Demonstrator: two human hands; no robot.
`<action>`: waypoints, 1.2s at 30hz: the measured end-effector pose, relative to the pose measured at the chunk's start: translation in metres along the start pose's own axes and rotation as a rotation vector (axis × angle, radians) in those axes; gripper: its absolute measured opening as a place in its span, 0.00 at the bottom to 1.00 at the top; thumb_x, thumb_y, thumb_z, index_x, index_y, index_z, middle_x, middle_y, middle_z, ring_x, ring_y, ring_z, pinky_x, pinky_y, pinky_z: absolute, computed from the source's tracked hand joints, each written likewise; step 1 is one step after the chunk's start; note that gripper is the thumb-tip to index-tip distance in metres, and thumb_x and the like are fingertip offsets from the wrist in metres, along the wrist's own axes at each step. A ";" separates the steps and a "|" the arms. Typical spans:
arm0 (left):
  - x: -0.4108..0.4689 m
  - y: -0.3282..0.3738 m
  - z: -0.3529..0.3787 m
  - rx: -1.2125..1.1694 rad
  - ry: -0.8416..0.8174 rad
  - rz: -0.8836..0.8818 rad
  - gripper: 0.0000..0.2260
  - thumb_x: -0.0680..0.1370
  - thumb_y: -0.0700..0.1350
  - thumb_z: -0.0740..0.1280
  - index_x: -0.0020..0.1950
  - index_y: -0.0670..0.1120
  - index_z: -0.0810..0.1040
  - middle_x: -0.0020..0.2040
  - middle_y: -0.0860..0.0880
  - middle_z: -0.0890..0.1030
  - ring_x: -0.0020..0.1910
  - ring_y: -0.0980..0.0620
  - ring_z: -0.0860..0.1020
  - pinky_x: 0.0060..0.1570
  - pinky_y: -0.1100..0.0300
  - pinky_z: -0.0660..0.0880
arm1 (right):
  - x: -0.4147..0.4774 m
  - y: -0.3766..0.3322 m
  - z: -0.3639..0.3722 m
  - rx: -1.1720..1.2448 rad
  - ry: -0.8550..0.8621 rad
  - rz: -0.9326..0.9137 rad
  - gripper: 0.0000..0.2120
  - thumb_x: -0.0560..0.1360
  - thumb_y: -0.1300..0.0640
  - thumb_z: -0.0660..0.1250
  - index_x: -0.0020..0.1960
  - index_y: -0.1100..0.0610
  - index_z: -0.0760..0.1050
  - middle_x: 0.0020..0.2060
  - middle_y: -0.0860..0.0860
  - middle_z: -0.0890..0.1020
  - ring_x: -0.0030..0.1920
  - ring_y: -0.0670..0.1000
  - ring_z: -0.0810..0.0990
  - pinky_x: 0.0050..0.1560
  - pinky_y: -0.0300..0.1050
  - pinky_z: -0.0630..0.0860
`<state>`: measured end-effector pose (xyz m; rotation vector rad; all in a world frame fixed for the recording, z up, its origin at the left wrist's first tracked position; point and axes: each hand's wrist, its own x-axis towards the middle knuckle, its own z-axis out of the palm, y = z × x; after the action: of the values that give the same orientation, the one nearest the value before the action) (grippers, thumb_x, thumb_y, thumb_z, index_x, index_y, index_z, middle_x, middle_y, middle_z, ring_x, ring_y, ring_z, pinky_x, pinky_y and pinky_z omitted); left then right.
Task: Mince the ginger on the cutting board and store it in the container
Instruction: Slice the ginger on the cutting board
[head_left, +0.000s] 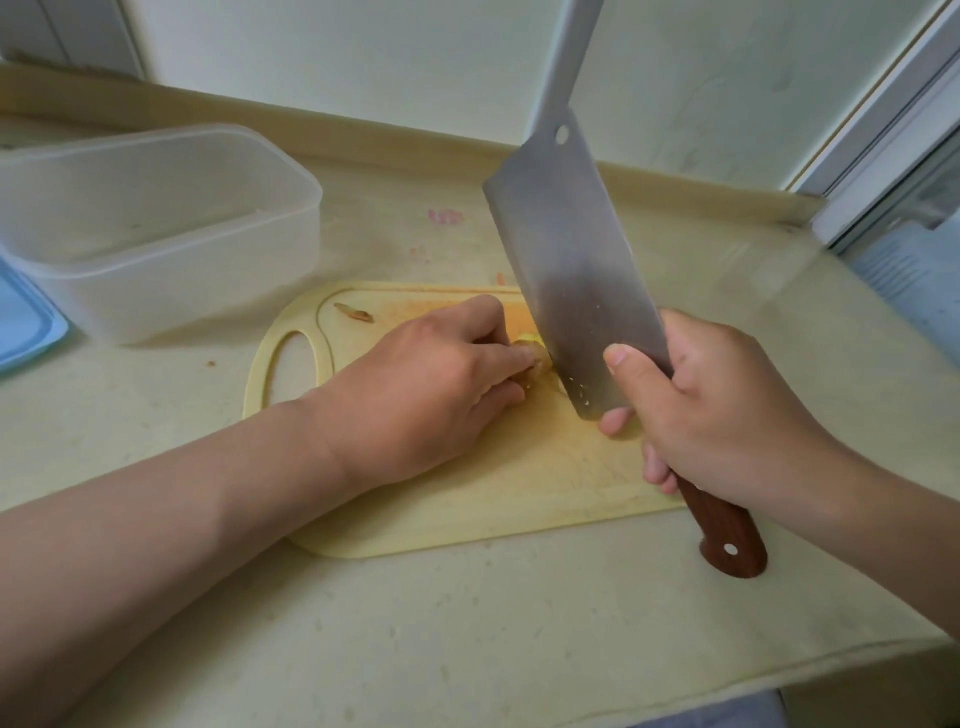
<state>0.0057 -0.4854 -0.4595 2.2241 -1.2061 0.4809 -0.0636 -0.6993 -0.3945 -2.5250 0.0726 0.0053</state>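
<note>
Ginger (535, 358): small tan-yellow knob on cutting board (493, 493) near its middle, mostly covered by left hand (436, 384), exposed end against cleaver (571, 270) blade.
Cutting board: pale yellow, oval handle hole at left end, flat on worktop (467, 623).
Container (182, 291): translucent rectangular tub, rounded corners, open-topped, upright, beyond board's left end.

Home kitchen: stained beige stone bench (467, 613) with raised backsplash, yellow cutting board (467, 499), cleaver (571, 270), plastic food container (156, 228), window frame (883, 130) at right.
</note>
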 end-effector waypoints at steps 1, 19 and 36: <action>0.000 0.000 0.000 0.001 0.000 -0.006 0.10 0.76 0.44 0.69 0.53 0.42 0.85 0.45 0.45 0.78 0.38 0.47 0.78 0.37 0.55 0.79 | -0.001 0.001 -0.001 0.000 -0.003 0.010 0.09 0.84 0.50 0.59 0.48 0.50 0.73 0.22 0.39 0.79 0.33 0.55 0.87 0.23 0.41 0.75; 0.001 0.002 0.000 0.021 -0.002 -0.031 0.09 0.76 0.44 0.69 0.53 0.42 0.84 0.46 0.46 0.77 0.39 0.52 0.75 0.41 0.55 0.74 | -0.007 0.005 -0.002 0.021 -0.007 0.005 0.09 0.83 0.49 0.59 0.47 0.50 0.73 0.22 0.41 0.79 0.34 0.55 0.87 0.24 0.46 0.79; 0.003 0.002 0.000 0.026 0.000 0.010 0.08 0.75 0.42 0.69 0.51 0.41 0.85 0.44 0.46 0.79 0.40 0.48 0.78 0.41 0.55 0.73 | -0.006 0.001 -0.008 -0.016 -0.083 0.085 0.10 0.83 0.51 0.60 0.45 0.53 0.73 0.20 0.43 0.78 0.32 0.59 0.86 0.21 0.39 0.72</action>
<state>0.0053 -0.4879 -0.4572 2.2408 -1.2178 0.5032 -0.0695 -0.7043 -0.3880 -2.5329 0.1472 0.1454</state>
